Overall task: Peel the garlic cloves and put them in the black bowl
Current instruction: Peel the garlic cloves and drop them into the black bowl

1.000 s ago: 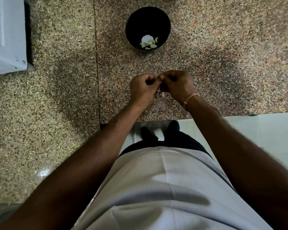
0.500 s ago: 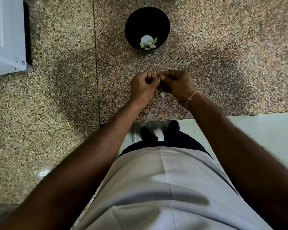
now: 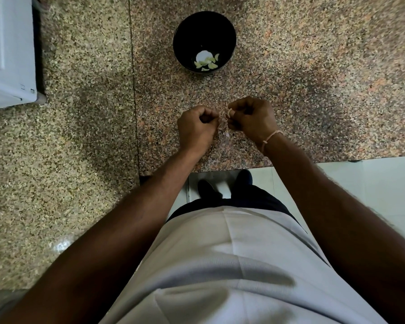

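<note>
The black bowl (image 3: pixel 205 22) stands on the granite counter, straight ahead of my hands, with several peeled garlic cloves (image 3: pixel 207 63) in its bottom. My right hand (image 3: pixel 253 118) pinches a pale garlic clove (image 3: pixel 229 112) at its fingertips. My left hand (image 3: pixel 197 127) is curled just left of it, a small gap apart, and seems to pinch a thin strip of garlic skin (image 3: pixel 222 119) that hangs between the hands. Most of the clove is hidden by my fingers.
Loose bits of garlic skin (image 3: pixel 226 134) lie on the counter (image 3: pixel 313 90) under my hands. A white appliance (image 3: pixel 7 54) stands at the far left. The counter's front edge runs just behind my wrists, with the tiled floor (image 3: pixel 372 183) below.
My hands were pressed together on the clove; now they have pulled slightly apart, the right hand keeping the clove.
</note>
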Available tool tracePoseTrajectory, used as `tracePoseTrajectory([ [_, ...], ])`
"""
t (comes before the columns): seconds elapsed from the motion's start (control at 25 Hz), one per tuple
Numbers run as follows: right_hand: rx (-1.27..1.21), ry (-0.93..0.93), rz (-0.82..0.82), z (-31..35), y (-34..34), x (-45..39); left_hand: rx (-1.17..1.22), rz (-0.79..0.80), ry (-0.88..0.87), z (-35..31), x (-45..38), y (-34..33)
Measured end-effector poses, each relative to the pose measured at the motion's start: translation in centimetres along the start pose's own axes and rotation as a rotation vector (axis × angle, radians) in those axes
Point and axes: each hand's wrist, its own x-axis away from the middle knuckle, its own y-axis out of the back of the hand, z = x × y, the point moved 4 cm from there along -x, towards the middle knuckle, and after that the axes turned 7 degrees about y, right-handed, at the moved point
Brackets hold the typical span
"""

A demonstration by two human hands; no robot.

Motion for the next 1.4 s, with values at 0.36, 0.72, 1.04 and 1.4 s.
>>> tracePoseTrajectory([
  [0.36,0.018,0.071,0.002,0.2,0.2,0.5,0.003,0.06,-0.017,-0.8,0.4,-0.8],
  [0.72,0.187,0.231,0.04,0.8,0.1,0.2,-0.04,0.068,-0.069,-1.6,0.7,-0.1],
  [1.04,0.031,0.14,0.067,0.5,0.0,-0.1,-0.031,0.071,-0.034,-1.8,-0.1,-0.5],
  [1.4,-0.181,0.044,0.044,-0.1,-0.6,0.1,0.249,0.099,0.119,-1.3,0.0,-0.5],
])
